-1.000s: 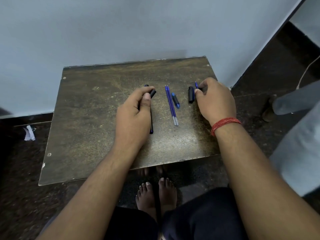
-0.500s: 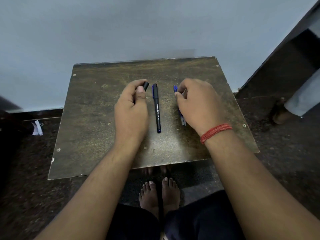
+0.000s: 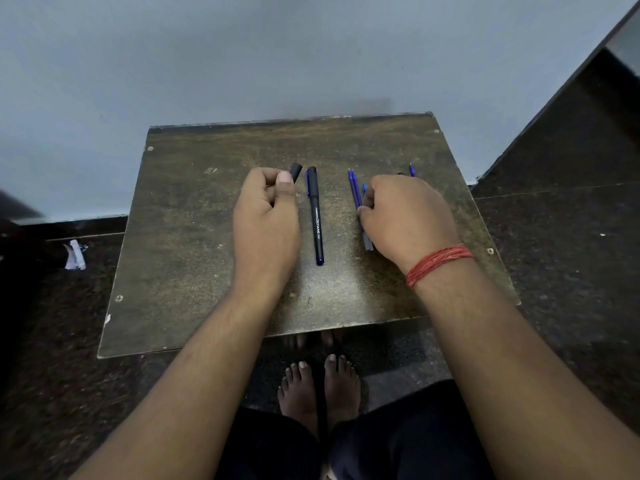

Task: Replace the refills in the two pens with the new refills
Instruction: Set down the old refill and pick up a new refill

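Observation:
A black capped pen (image 3: pixel 316 216) lies lengthwise in the middle of the small brown table (image 3: pixel 194 244). Just left of it my left hand (image 3: pixel 266 220) grips a short black pen part (image 3: pixel 296 171), whose end sticks out past my thumb. Two blue refills (image 3: pixel 354 188) lie side by side to the right of the pen. My right hand (image 3: pixel 407 216) is curled over their lower half, with the thumb tip and fingers pinching at them. A small blue piece (image 3: pixel 364 187) shows by my fingers. Another blue tip (image 3: pixel 412 170) peeks out beyond my right hand.
The table stands against a pale wall (image 3: pixel 311 57). The floor around it is dark stone (image 3: pixel 571 271). A scrap of paper (image 3: pixel 75 254) lies on the floor at the left. My bare feet (image 3: pixel 318 386) are under the table's near edge.
My right hand has moved left from the pen parts at the right onto the blue refills. My left hand has come off the capped pen, which now lies free beside it.

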The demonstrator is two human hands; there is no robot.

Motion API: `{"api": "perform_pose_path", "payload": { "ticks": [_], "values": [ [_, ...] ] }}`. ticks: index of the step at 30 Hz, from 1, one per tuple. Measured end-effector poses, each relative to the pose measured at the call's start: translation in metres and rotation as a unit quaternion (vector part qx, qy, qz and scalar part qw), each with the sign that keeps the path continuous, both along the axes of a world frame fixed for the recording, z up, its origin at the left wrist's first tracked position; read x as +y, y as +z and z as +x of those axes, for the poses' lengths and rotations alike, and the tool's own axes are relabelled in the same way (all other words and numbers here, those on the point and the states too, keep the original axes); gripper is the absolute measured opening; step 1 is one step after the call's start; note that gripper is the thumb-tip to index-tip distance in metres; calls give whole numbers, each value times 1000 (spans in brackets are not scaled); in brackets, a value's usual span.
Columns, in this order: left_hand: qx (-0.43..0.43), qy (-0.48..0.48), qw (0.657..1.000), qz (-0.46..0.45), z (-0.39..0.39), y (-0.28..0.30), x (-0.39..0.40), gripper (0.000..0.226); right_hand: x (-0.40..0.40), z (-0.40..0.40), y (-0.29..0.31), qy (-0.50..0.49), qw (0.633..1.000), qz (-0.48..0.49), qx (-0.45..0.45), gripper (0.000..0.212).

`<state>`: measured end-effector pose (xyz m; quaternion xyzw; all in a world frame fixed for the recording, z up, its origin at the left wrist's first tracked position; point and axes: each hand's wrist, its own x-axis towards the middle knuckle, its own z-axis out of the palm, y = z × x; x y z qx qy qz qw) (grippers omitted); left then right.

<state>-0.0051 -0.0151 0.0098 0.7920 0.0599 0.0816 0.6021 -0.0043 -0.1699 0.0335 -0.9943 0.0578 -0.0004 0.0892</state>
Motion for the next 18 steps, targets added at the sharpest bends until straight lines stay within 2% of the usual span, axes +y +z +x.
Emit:
{"api": "perform_pose_path", "payload": {
  "ticks": [11,18],
  "values": [
    [-4,-3,1000,1,1,-2,-1,21,10,-3,0,4,1000,-4,10,24],
    [-3,-1,1000,-3,1,-1,-1,22,16,-3,-2,-5,1000,-2,10,21]
  ]
}}
